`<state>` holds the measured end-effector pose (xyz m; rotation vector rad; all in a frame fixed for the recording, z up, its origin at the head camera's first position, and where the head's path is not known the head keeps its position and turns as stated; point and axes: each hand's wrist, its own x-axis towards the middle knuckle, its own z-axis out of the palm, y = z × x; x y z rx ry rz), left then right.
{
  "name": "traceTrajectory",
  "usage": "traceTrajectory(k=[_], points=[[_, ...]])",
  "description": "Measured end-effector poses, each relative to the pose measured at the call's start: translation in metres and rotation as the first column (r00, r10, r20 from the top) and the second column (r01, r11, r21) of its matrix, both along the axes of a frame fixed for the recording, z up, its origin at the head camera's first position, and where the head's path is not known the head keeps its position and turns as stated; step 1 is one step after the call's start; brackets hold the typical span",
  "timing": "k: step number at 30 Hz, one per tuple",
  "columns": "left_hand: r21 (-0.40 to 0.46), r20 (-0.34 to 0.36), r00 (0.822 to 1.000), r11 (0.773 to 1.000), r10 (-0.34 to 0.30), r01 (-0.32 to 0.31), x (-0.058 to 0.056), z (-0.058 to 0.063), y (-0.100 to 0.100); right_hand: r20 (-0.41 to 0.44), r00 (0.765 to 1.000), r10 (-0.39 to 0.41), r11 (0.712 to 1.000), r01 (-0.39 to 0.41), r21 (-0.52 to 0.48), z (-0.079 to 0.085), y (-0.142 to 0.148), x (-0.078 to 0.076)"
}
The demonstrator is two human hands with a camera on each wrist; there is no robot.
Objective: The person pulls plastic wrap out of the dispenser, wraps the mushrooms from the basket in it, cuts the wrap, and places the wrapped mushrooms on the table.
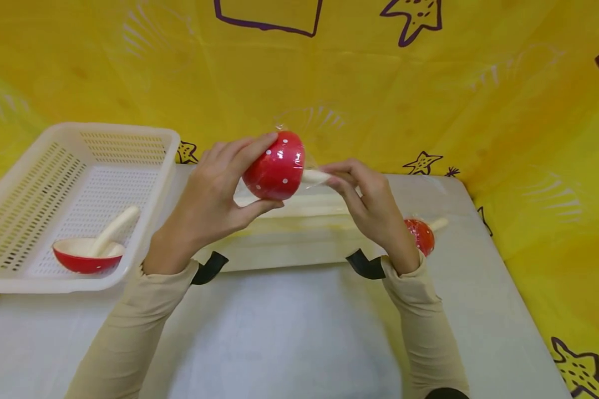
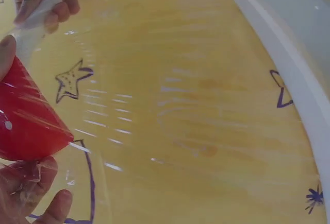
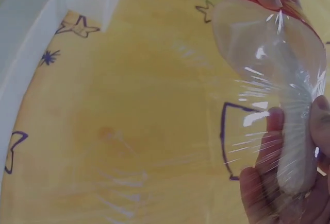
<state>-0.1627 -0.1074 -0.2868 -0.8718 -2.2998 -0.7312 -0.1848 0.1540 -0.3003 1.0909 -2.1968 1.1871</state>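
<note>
A: What is nearest to us?

B: The two beige sleeves, which come in from about 7 and 5 o'clock. After them, the hands. The left hand is curved around the bowl of the red ladle, fingers above and thumb below, so it is open only as wide as this bowl. The right hand is nearly closed; its thumb and fingers pinch the white handle, which points to 3 o'clock.

A: Where is this ladle exactly?

B: In the air, above a pale flat thing on the table. The right wrist view shows clear film around it, with many creases.

A: What could go wrong, in your opinion?

B: The glossy film may slide under the fingers. If the right hand pulls too strongly, the bowl could turn out of the left hand and fall. The film could also tear at its creases.

A: And farther away?

B: At 4 o'clock, a wrapped ladle is partly hidden by the right wrist; a careless swing of that arm might push it. At 9 o'clock stands the white basket with another ladle inside. At 12 o'clock, behind everything, is the yellow cloth.
</note>
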Motion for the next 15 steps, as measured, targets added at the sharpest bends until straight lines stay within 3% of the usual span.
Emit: traceTrajectory(k=[15], points=[[0.026, 0.000, 1.000, 1.000, -0.004, 0.004, 0.029, 0.012, 0.003, 0.006, 1.000, -0.009, 0.999, 0.009, -0.041, 0.013, 0.005, 0.034]])
